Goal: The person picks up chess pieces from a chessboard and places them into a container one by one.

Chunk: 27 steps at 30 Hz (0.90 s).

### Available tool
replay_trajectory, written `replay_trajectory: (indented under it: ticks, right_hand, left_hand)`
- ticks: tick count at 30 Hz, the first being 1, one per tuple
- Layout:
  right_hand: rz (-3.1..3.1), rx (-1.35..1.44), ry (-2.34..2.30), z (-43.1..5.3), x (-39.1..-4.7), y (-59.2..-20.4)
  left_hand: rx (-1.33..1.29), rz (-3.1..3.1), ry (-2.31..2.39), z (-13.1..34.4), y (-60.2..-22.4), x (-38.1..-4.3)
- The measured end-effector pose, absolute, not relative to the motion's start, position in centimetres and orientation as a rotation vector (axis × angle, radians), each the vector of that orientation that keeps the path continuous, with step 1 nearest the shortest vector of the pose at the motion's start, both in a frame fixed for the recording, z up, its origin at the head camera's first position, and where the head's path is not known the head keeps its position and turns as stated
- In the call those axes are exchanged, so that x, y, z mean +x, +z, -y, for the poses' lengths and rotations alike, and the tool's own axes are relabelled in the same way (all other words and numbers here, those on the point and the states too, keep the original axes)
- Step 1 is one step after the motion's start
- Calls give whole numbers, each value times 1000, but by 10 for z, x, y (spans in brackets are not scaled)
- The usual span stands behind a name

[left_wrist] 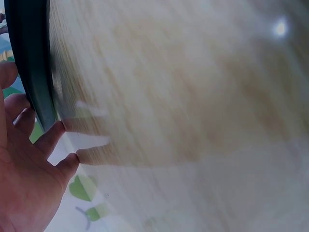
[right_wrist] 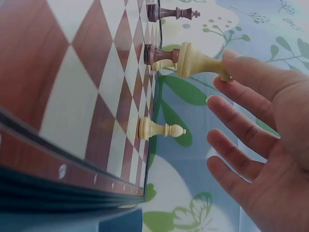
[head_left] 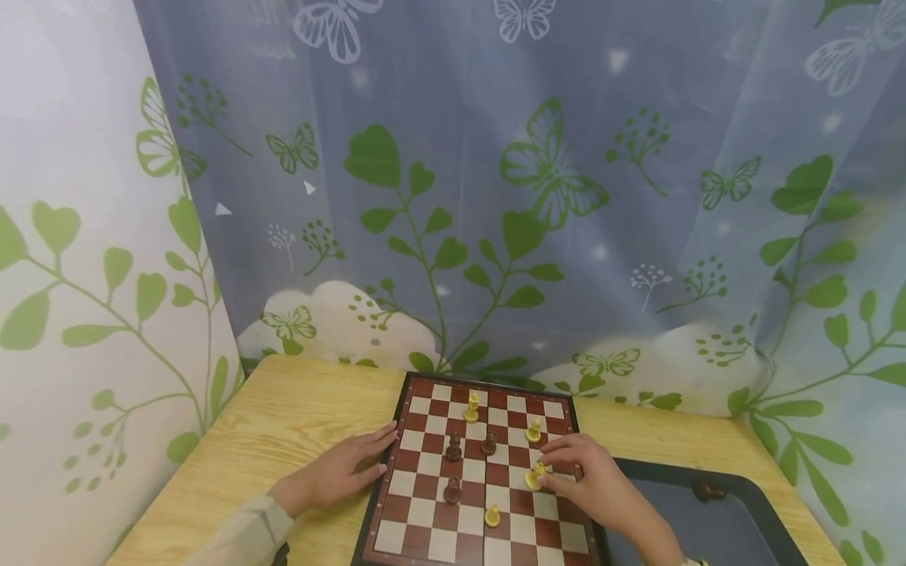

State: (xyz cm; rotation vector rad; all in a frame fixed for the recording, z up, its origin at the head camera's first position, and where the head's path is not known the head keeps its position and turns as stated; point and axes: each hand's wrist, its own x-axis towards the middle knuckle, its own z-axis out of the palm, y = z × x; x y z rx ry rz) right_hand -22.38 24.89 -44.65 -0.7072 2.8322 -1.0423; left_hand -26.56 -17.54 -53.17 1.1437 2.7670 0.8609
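My right hand (head_left: 594,479) pinches a cream-yellow chess piece (right_wrist: 198,63) between thumb and index finger, its top partly hidden by the fingertips. In the right wrist view its base hangs over the board, and the other fingers are spread. The chessboard (head_left: 439,542) is red-brown and white with a dark rim. My left hand (head_left: 340,472) lies at its left edge, fingertips against the rim (left_wrist: 36,63). Close beyond the held piece stands a yellow bishop (head_left: 534,431). A yellow pawn (head_left: 491,516) stands nearer me, and a tall yellow piece (head_left: 471,407) toward the far edge.
Dark pieces stand mid-board: a king (right_wrist: 174,13), one piece (head_left: 488,443) near the centre fold and another (head_left: 452,490) nearer me. Right of the board, a dark tray (head_left: 679,527) holds a dark piece (head_left: 708,491) lying down. A patterned curtain (head_left: 453,196) hangs behind the wooden table (head_left: 311,393).
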Motion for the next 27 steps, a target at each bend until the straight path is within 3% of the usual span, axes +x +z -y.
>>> replay_trajectory:
  ticks: [27]
  right_hand:
    - [-3220,-284,-1058,-277,-168,-456]
  left_hand:
    - [1127,-2768,853,176,-534,-267]
